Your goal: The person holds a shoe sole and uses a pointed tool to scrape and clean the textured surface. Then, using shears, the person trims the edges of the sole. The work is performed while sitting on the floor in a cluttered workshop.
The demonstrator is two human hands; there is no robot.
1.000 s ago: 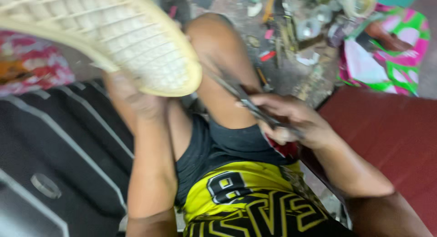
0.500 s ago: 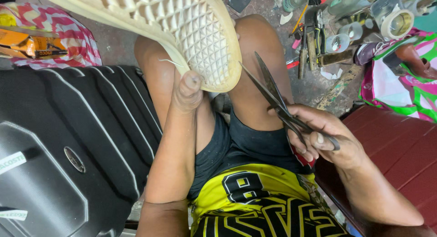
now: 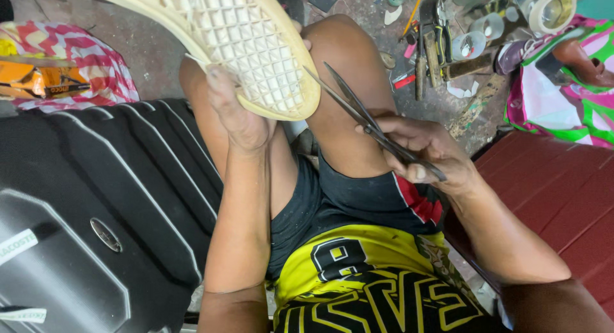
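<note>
Scissors (image 3: 368, 118) sit in my right hand (image 3: 425, 150), fingers curled tight around the handles, with the dark blades parted a little and pointing up toward the shoe sole (image 3: 236, 39). The blade tips lie right at the rounded end of that sole, close to its cream rim; whether they touch it I cannot tell. My left hand (image 3: 236, 112) grips the sole from below, fingers and thumb clamped on its edge near the same end, so the pale waffle-patterned underside faces up at me and the rest of the shoe runs off toward the upper left corner. Both hands work above my bare knees, the right knee rising just behind the scissors. To my left lies a black hard case (image 3: 96, 205) with grey stripes and a small oval badge, close against my left thigh. Beyond it on the ground rests a red and white patterned cloth (image 3: 96, 64) with an orange packet (image 3: 38, 80) on it. On the dirty floor past my right knee is a litter of tools (image 3: 428, 48), scraps and a few round tins (image 3: 470, 45), with a roll of tape (image 3: 553, 10) near the top edge. A dark red surface (image 3: 550, 186) spreads under my right forearm, and a green and pink cloth (image 3: 550, 103) lies beyond it.
</note>
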